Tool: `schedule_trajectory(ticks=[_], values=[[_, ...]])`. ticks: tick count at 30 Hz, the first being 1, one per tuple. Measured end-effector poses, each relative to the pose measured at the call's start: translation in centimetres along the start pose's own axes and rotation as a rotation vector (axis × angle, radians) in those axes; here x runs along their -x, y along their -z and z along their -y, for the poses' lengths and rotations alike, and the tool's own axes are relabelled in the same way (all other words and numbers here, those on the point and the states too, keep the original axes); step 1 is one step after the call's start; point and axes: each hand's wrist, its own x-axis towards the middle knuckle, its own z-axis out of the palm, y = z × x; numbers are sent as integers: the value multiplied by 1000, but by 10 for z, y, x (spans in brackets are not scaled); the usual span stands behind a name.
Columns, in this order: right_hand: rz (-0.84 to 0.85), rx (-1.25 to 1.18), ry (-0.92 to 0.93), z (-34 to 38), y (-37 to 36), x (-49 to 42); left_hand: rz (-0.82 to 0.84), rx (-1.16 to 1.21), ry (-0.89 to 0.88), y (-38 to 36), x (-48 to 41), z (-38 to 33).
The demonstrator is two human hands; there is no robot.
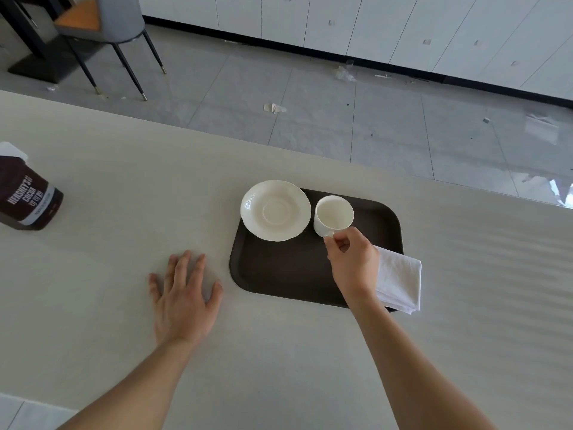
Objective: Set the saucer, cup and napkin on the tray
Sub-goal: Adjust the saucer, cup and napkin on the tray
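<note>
A dark brown tray [288,274] lies on the pale table. On its far left corner rests a white saucer [275,210], overhanging the rim a little. To the right of the saucer, an empty white cup [333,214] stands upright on the tray. My right hand [352,259] pinches the cup's handle at its near side. A folded white napkin [400,279] lies across the tray's right edge, partly under my right wrist. My left hand [183,293] rests flat on the table left of the tray, fingers spread, holding nothing.
A brown Hershey's cocoa container [26,193] lies at the table's far left. The table's far edge runs diagonally behind the tray, with grey floor tiles beyond. A grey chair [105,23] stands on the floor at the upper left.
</note>
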Motion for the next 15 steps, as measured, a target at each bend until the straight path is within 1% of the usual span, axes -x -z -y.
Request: schedule_trajectory(ticks=[15], values=[[-15, -29, 4, -1, 0, 0, -1, 2, 2, 0, -1, 1]])
